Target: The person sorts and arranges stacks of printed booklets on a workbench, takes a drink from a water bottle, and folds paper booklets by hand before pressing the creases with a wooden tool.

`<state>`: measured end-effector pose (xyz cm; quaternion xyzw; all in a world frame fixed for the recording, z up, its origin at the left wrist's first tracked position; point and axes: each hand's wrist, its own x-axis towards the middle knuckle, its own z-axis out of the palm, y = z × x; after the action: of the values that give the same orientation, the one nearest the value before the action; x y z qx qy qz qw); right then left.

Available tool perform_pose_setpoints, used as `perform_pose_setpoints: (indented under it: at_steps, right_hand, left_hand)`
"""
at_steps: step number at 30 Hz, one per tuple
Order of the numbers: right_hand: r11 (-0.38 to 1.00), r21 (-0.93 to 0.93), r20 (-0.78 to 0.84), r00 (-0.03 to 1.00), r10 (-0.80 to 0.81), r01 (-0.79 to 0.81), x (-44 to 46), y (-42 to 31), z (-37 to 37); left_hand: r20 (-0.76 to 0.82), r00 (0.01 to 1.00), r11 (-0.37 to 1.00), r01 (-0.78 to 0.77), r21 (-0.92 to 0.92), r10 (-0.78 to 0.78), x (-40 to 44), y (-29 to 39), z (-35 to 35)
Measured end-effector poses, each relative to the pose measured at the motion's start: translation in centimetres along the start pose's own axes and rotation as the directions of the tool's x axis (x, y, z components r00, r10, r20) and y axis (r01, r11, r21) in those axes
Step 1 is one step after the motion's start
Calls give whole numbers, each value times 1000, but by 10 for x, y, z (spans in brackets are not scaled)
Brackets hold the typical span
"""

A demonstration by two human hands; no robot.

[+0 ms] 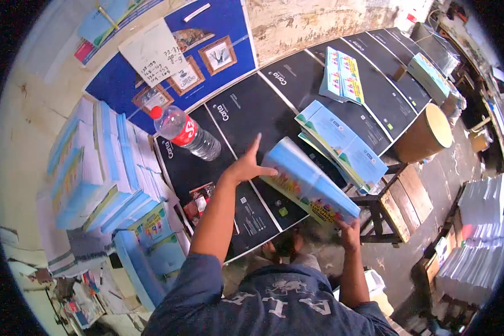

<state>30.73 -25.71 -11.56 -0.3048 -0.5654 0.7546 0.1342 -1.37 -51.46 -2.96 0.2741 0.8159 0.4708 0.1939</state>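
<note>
My right hand (350, 234) grips the near right corner of a stack of printed booklets (313, 182), pale blue with a colourful lower part. The stack is tilted over the front part of the black table, and it looks slightly blurred. At its left end is my left hand (244, 167), fingers spread, the thumb against or very near the booklets. Beyond the stack lies a pile of blue printed sheets (344, 143). A water bottle with a red cap (187, 134) lies to the left of my left hand.
Tall stacks of booklets (103, 162) stand on the left. Farther along the black table (249, 109) lie another printed pile (341, 75) and a blue-topped stack (429, 77). A brown cylinder (425, 134) and a wooden stool (406, 201) are to the right. Paper stacks (479, 246) stand lower right.
</note>
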Motion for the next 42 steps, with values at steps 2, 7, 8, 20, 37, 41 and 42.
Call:
perform_pose_setpoints:
  at_steps: [2,7,8,20,37,41,42]
  right_hand:
    - [995,7,114,988,-101,101,6,-18,-3]
    - [950,-155,137,958,-252,272,29,-33,4]
    - [952,-150,135,959,-249,268,33,-31,1]
    - [934,-92,232,920,-317,345,52,-16,21]
    - [499,-773,377,916,-134,391,63,-64,12]
    - [727,-616,475,879,36,303,35,-141,34]
    - [620,-652,524,850,-46,436,31,-168,57]
  left_hand:
    - [147,989,999,-22,34,17,22,-19,2]
    - [262,957,984,154,-89,-126,8,16,-13]
    - [104,988,993,115,1,-114,-1,19,-17]
    - [104,978,838,211,-503,-183,-40,-41,-2]
    - [82,989,993,121,16,-122,-18,-27,-21]
    - [154,986,986,-82,147,59,-12,-48,-22]
    - [153,988,991,-22,130,2,-14,-40,-23]
